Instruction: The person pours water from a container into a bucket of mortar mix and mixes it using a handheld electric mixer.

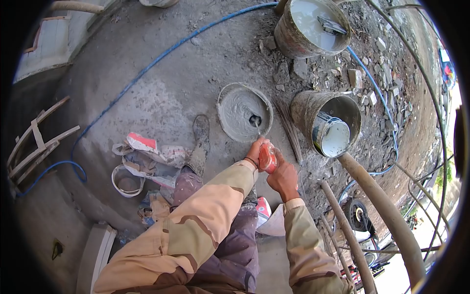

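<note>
A red drill (268, 157) was in the person's two hands, just below the near rim of a bucket (221, 117), with its shaft (258, 127) reaching down into the grey paste (235, 109) inside. The left hand (254, 150) was closed around the drill's left side, and the right hand (285, 177) gripped it from the right. Just beside the bucket, on its right, lay a bundle of thin rods (288, 128). Past the rods was a larger bucket (301, 111) with a white pail (337, 138) inside it; farther up, another bucket (284, 41) held cloudy water and a dark object too unclear to name. A boot (200, 139) stood on the floor (161, 98) left of the paste, near some crumpled red-and-white bags (169, 154). Beyond them a blue hose (169, 51) curved across the floor, and broken stones (372, 97) were scattered at the right.
</note>
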A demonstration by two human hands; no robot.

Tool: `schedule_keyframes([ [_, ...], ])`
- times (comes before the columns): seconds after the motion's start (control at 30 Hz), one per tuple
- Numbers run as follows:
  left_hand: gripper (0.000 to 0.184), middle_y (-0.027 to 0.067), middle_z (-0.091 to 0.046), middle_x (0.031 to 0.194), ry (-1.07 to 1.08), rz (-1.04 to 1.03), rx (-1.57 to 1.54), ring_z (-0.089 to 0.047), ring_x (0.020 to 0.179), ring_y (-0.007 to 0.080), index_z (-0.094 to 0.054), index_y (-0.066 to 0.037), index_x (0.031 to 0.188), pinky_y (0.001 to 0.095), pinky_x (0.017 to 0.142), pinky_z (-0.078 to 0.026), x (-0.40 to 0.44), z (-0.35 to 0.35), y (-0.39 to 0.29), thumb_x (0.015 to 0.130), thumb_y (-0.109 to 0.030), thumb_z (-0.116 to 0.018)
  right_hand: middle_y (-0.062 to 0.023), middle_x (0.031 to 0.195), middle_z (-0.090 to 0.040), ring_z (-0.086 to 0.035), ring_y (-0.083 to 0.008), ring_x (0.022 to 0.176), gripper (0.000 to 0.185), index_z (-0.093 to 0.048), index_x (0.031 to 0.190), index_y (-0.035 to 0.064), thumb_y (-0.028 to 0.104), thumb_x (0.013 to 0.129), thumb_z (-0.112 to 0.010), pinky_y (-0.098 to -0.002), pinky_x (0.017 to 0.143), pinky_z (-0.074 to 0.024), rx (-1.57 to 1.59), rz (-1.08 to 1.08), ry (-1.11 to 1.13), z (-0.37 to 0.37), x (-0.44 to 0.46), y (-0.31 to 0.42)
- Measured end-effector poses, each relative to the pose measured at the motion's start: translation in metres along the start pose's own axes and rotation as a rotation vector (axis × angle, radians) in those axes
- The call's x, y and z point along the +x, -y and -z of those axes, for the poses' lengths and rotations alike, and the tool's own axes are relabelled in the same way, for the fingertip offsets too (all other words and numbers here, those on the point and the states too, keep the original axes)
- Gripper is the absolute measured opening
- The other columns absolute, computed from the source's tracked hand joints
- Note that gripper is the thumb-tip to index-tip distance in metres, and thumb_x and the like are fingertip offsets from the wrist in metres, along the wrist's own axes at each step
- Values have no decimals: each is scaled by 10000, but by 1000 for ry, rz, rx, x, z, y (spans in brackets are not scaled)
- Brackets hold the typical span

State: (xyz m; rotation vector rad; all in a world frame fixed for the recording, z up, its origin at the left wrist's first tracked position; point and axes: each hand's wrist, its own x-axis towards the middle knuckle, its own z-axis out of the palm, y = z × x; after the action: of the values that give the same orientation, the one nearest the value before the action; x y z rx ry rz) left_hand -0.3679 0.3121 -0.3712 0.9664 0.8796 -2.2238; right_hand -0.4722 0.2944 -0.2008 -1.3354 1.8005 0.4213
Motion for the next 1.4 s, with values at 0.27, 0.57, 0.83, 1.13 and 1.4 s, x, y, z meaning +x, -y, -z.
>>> schedule_keyframes([
  [0.27, 342, 168, -720, 864, 12, -28, 163, -714, 770, 314, -668, -6, 899, 433, 767, -602, -23, 42, -20, 930, -333, -575, -287, 978, -732, -713, -463, 957, 793, -454, 1547, 176, 118, 785, -666, -531, 847, -565, 50, -87, 101, -25, -15, 31],
  [0.57, 414, 185, -735, 885, 54, -50, 171, -720, 797, 329, -689, 22, 927, 453, 798, -598, -42, 39, -51, 931, -366, -546, -293, 974, -730, -708, -478, 947, 781, -452, 1539, 161, 159, 795, -691, -559, 832, -554, 62, -24, 117, -14, -7, 63],
  [0.83, 437, 188, -735, 889, 55, -47, 154, -718, 804, 331, -693, 22, 932, 455, 802, -599, -36, 24, -77, 922, -392, -554, -282, 993, -736, -716, -469, 956, 759, -494, 1519, 151, 196, 801, -733, -549, 836, -566, 52, 35, 80, 3, 10, 79],
  [1.13, 370, 167, -733, 879, 62, -18, 24, -716, 785, 320, -686, 0, 913, 448, 790, -600, -15, 12, -56, 927, -349, -562, -265, 997, -742, -723, -450, 945, 776, -481, 1526, 154, 217, 800, -749, -527, 824, -574, 15, 11, 40, 10, 11, 62],
  [1.4, 351, 151, -728, 858, 50, -75, 78, -705, 752, 298, -681, -19, 897, 428, 755, -594, -15, 26, -35, 926, -349, -566, -288, 975, -729, -708, -474, 939, 728, -537, 1478, 153, 103, 763, -668, -541, 842, -558, 25, -15, 21, -4, 0, 47],
])
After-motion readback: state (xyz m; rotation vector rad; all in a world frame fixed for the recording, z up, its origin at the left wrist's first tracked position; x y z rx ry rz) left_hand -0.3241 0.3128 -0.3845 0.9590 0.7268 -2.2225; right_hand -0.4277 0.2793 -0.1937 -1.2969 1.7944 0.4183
